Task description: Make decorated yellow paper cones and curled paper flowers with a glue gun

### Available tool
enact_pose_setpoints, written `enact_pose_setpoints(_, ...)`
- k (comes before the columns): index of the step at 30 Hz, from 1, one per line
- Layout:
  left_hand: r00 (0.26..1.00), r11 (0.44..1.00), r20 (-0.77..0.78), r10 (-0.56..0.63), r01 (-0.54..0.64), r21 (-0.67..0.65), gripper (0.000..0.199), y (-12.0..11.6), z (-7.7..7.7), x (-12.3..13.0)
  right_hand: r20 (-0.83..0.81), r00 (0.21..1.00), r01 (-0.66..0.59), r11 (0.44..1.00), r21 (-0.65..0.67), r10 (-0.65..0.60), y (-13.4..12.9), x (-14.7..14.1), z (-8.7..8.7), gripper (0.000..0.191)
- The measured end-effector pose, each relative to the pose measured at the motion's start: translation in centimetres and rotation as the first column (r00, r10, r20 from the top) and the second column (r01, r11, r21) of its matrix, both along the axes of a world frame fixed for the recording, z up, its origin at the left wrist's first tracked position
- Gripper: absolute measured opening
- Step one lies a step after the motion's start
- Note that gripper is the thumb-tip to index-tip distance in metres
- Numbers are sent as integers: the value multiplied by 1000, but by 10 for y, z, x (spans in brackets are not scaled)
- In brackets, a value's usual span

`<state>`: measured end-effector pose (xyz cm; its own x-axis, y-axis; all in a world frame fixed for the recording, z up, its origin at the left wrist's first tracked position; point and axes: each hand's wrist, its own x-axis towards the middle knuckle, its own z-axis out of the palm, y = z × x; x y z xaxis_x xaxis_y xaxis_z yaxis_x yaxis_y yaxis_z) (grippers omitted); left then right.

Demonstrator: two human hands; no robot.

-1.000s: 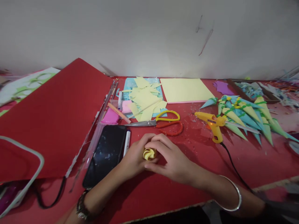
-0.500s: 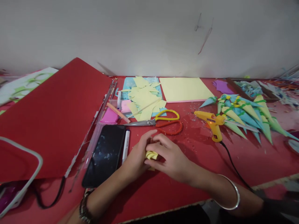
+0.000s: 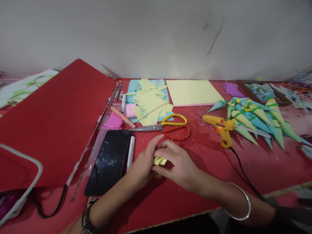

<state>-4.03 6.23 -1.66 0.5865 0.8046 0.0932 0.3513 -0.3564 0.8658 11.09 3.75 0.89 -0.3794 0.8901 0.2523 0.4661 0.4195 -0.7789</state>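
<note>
Near the front of the red table, a small rolled or folded yellow paper piece (image 3: 160, 161) sits between my two hands. My left hand (image 3: 146, 159) curls round its left side, the index finger arched over the top. From the right, my right hand (image 3: 176, 162) grips it between thumb and fingers. Parts of the paper are hidden by the fingers. Just beyond the hands lie scissors (image 3: 158, 127) with one yellow and one red handle. A white marker (image 3: 131, 152) and a black phone (image 3: 108, 162) lie left of my left hand.
Yellow paper scraps (image 3: 149, 100) and a yellow sheet (image 3: 192, 92) lie toward the wall. At right are a yellow glue gun (image 3: 223, 126) with a black cord and a pile of paper cones (image 3: 255, 118). A large red board (image 3: 56, 123) covers the left.
The yellow paper piece has turned slightly between my fingers and shifted a little right and up. Both hands keep nearly the same pose.
</note>
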Motion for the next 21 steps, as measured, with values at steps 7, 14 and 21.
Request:
enact_pose_setpoints(7, 1000, 1000, -12, -1, 1, -9, 66, 1, 8, 0, -86, 995, 49, 998, 46, -45, 2, 1, -1, 8)
enact_pose_setpoints(14, 995, 998, -87, 53, -56, -37, 45, 4, 18, 1, -157, 985, 74, 997, 10, -71, 7, 6, 3, 8)
enact_pose_setpoints(21, 991, 999, -128, 32, -32, 3, 52, 5, 13, 0, -147, 987, 66, 998, -7, -66, 7, 3, 1, 11)
